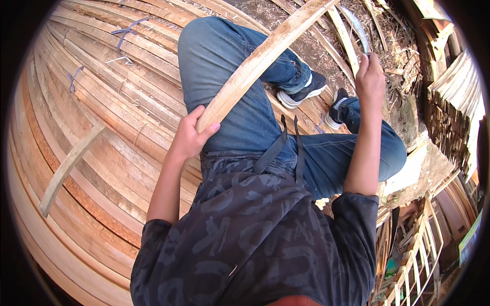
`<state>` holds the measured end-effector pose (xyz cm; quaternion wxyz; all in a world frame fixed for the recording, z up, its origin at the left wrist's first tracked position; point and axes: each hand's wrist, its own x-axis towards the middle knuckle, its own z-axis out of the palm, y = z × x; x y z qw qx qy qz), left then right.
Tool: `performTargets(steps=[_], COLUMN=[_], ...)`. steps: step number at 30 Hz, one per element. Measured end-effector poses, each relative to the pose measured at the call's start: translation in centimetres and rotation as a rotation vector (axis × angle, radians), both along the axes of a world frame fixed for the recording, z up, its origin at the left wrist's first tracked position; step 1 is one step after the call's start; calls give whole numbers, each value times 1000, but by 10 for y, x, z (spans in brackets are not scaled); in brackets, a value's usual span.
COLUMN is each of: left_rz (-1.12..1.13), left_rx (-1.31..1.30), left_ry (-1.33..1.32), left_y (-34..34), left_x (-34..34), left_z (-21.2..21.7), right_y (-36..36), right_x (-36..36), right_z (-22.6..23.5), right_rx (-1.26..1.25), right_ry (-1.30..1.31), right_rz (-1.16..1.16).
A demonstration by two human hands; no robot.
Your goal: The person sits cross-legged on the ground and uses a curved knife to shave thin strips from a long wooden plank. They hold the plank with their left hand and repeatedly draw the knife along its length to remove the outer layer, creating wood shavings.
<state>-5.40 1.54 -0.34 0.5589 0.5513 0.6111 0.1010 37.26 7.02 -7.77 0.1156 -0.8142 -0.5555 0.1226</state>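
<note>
My left hand point(192, 134) is closed round the near end of a long, pale wooden strip point(255, 62). The strip slants up and away to the right across my left thigh, and its far end runs to the top edge of the view. In my right hand point(370, 81) is the handle of a knife with a curved, shiny blade point(356, 26). The blade points away from me and lies just right of the strip's far end; whether they touch I cannot tell.
Long stacked wooden strips point(112, 168) lie under and left of me, some tied with purplish cord point(124, 33). A short loose stick point(71, 166) lies across them. Shavings and offcuts point(332, 46) cover the ground ahead. More stacked wood point(456, 109) stands at the right.
</note>
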Motion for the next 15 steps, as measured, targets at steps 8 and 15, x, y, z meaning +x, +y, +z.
performTargets(steps=[8, 15], left_rz=[-28, -56], left_rx=[-119, -49], left_ry=[-44, 4], left_y=[10, 10], left_x=[1, 2], left_z=[3, 1], right_y=[-34, -44], right_x=[89, -92], right_z=[-19, 53], right_rx=[212, 10], right_ry=[108, 475], right_rz=[-338, 70])
